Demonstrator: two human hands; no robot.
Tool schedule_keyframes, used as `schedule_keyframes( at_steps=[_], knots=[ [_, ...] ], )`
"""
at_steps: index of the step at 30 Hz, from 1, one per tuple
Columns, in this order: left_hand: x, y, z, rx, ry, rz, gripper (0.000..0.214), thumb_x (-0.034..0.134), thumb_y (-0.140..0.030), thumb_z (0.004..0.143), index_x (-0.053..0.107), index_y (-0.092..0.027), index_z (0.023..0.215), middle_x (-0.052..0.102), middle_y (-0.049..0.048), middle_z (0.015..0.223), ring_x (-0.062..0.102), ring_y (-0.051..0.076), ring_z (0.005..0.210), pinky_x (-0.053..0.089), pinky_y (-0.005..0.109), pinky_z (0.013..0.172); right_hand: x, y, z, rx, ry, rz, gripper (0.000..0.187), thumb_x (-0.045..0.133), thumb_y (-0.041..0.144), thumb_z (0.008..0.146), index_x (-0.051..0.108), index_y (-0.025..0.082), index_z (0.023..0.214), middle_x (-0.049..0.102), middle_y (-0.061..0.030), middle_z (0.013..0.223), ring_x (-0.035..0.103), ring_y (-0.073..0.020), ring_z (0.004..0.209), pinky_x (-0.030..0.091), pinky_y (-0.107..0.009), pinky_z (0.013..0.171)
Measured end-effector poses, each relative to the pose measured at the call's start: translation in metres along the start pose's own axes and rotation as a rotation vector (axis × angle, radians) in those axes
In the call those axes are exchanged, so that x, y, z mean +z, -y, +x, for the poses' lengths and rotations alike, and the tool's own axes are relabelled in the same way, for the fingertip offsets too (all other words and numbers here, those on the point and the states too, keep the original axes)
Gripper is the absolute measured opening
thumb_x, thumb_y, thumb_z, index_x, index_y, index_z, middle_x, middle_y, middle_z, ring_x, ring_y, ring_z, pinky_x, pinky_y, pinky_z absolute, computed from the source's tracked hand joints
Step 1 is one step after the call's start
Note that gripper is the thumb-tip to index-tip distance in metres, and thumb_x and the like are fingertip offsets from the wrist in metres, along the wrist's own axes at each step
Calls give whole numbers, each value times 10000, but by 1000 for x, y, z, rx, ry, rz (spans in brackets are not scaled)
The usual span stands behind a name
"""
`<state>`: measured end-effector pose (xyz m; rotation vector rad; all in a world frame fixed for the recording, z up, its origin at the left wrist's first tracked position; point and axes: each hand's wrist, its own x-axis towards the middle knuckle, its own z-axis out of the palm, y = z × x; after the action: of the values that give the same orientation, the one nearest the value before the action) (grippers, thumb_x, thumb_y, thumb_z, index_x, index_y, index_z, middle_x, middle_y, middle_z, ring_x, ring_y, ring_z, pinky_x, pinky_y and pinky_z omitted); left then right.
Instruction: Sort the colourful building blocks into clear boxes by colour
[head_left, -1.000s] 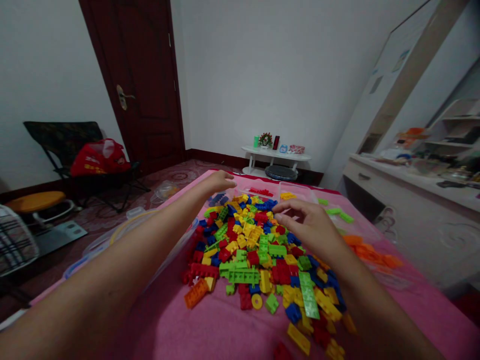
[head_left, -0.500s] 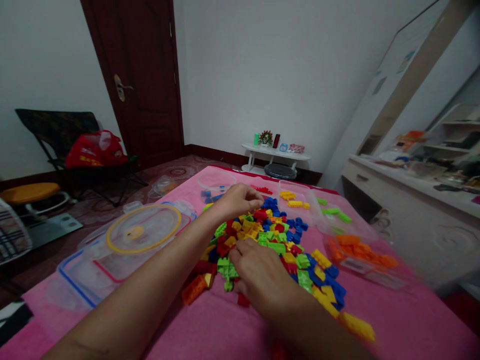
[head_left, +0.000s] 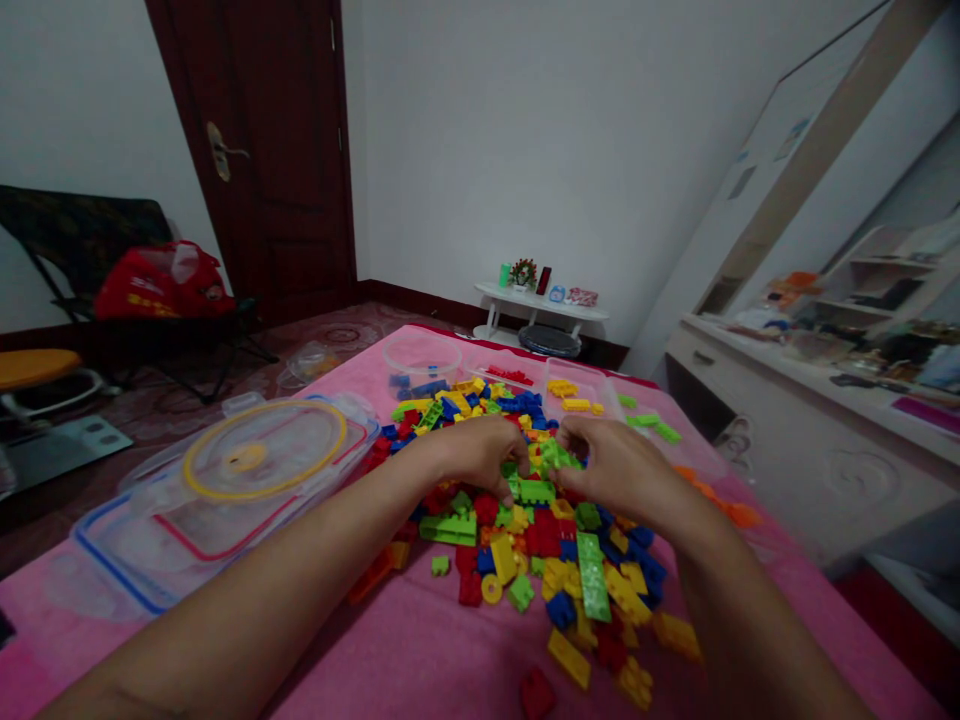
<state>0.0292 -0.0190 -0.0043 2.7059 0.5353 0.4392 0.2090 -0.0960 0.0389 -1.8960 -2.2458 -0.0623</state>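
Note:
A heap of plastic building bricks (head_left: 540,540) in red, yellow, green and blue lies on a pink cloth (head_left: 420,660). Both hands meet over the middle of the heap. My left hand (head_left: 472,452) is curled, fingertips down among the bricks next to a green brick (head_left: 534,490). My right hand (head_left: 611,468) is pinched on a small green brick (head_left: 556,456) just above the heap. The two hands almost touch.
Stacked clear container lids (head_left: 225,490) lie at the left. Clear tubs sit behind the heap: a round tub (head_left: 421,362) with blue bricks, and a yellow-brick tub (head_left: 574,392). Green bricks (head_left: 652,425) and orange bricks (head_left: 720,500) lie right. A dresser (head_left: 795,440) stands at the right.
My left hand drew back from the far tubs to the heap's middle. My right hand dipped to the near bricks, then rose to meet the left, pinching a green brick.

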Motion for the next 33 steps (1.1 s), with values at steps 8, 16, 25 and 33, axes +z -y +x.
schedule_keyframes(
  at_steps=[8,16,25,33],
  knots=[
    [1,-4,2,-143,63,169,334,710,-274,567,696,-190,890,663,23,758,565,163,664,399,238,596,30,9,-1,-73,148,-123,276,578,209,642,621,200,915,652,-67,878,566,-209,798,284,-265,577],
    [-16,-3,3,-229,-142,-60,204,703,-236,622,724,-182,818,678,2,710,589,143,665,419,222,628,25,-10,8,-49,160,215,86,619,235,604,577,161,619,538,24,585,464,-108,563,279,-234,515],
    [-13,-20,18,-131,-684,-640,359,543,-339,809,650,-113,1067,681,84,1023,630,187,915,495,282,796,24,7,13,282,23,1824,211,649,247,700,597,196,898,659,17,806,612,-126,697,480,-237,563],
    [6,-26,17,-119,-544,-279,459,427,-264,866,463,-143,1307,504,99,1309,474,202,1199,352,360,1027,29,29,15,428,-93,2222,147,603,181,768,582,164,912,671,11,717,624,-106,581,536,-226,502]
  ],
)
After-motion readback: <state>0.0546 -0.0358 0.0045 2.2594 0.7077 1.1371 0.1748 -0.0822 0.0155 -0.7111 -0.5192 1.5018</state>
